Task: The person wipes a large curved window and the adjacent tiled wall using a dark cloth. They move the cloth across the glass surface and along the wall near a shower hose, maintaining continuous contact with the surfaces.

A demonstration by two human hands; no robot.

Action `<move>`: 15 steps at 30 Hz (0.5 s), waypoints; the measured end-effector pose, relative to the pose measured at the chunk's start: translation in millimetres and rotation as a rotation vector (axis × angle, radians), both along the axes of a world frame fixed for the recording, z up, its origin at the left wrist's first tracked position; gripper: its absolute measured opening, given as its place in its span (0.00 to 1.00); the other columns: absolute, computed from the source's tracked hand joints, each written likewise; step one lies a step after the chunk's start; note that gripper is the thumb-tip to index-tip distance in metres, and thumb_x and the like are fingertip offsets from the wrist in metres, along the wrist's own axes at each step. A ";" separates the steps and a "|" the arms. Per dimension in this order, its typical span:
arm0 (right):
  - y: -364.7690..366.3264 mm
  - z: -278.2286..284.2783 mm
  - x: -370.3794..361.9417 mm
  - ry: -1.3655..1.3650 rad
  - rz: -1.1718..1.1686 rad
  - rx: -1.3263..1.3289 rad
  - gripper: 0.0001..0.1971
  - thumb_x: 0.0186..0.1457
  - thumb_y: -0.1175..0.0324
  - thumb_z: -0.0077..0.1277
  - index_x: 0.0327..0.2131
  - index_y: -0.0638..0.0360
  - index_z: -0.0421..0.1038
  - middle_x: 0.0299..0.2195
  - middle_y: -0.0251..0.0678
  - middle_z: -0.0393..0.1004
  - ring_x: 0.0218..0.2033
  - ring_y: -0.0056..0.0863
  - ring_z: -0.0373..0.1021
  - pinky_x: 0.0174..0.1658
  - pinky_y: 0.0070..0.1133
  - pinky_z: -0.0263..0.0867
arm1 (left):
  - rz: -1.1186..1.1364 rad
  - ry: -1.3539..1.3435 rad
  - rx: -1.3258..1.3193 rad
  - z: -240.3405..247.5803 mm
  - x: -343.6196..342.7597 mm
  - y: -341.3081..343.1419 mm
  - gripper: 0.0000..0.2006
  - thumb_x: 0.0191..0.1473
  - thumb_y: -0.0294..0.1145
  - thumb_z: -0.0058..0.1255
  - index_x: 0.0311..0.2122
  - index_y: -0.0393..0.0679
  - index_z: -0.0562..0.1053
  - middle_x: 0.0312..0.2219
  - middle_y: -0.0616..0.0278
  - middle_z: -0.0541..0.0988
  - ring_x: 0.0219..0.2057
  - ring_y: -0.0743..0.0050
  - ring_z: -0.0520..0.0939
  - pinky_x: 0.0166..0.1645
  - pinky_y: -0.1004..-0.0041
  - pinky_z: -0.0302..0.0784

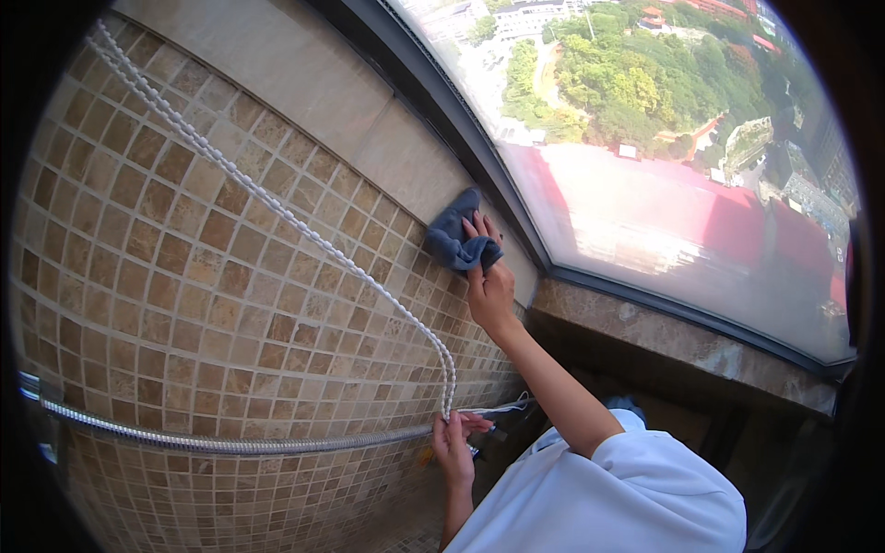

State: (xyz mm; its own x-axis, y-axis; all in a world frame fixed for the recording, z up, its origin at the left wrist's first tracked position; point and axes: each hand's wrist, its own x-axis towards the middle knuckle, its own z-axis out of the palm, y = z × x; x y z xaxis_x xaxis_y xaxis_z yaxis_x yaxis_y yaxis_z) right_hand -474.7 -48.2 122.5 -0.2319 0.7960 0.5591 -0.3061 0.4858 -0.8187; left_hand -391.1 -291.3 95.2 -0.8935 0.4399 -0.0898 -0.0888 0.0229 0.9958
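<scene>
My right hand [490, 290] presses a bunched dark blue cloth [452, 241] against the pale stone window sill, close to the window frame. Its fingers are bent over and into the folds. Lower down, my left hand [454, 449] is closed around the bottom of a white, bead-like cord [318, 241]. From there the doubled cord slants up to the upper left, in front of the tiled wall. Thin white strands run rightward from beside the left hand. Part of its grip is hidden by its own fingers.
A ribbed metal shower hose [249, 446] crosses the brown mosaic wall [175, 276] behind the left hand. The dark window frame [498, 170] borders the glass on the right. A stone ledge [682, 343] runs beneath it, with a shadowed space below.
</scene>
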 end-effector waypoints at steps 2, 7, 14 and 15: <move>-4.1 -83.6 -2.0 -0.225 -0.015 -0.214 0.17 0.62 0.69 0.41 0.53 0.61 0.67 0.57 0.54 0.62 0.58 0.52 0.60 0.59 0.35 0.57 | -0.028 0.013 0.010 5.2 -3.5 3.6 0.12 0.66 0.38 0.36 0.35 0.40 0.66 0.27 0.54 0.77 0.26 0.65 0.82 0.32 0.71 0.78; -17.5 -58.2 2.5 -0.192 -0.059 -0.337 0.14 0.62 0.66 0.43 0.45 0.66 0.69 0.44 0.55 0.67 0.46 0.52 0.65 0.46 0.34 0.61 | -0.052 -0.003 0.017 -2.9 -13.1 0.1 0.12 0.66 0.38 0.36 0.34 0.41 0.66 0.27 0.54 0.77 0.26 0.65 0.82 0.33 0.70 0.79; -15.5 45.3 2.0 -0.016 0.025 0.161 0.23 0.59 0.74 0.47 0.59 0.60 0.62 0.65 0.50 0.51 0.66 0.50 0.46 0.64 0.36 0.51 | -0.058 -0.064 0.065 -3.9 -18.5 18.1 0.13 0.67 0.38 0.35 0.35 0.39 0.66 0.28 0.54 0.77 0.27 0.64 0.82 0.33 0.71 0.79; -12.8 16.1 -0.6 -0.058 0.019 0.176 0.24 0.59 0.74 0.47 0.59 0.60 0.61 0.65 0.49 0.50 0.66 0.49 0.45 0.64 0.36 0.50 | -0.053 -0.062 0.072 -5.2 -19.3 18.6 0.13 0.67 0.38 0.35 0.35 0.39 0.66 0.28 0.54 0.77 0.27 0.64 0.82 0.33 0.70 0.79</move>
State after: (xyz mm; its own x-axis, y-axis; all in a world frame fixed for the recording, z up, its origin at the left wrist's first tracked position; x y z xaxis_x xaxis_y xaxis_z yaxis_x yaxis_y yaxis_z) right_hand -475.3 -60.9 138.6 -0.2816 0.6822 0.6747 -0.2714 0.6178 -0.7380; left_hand -410.4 -272.8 90.0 -0.8624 0.4940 -0.1102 -0.1505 -0.0425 0.9877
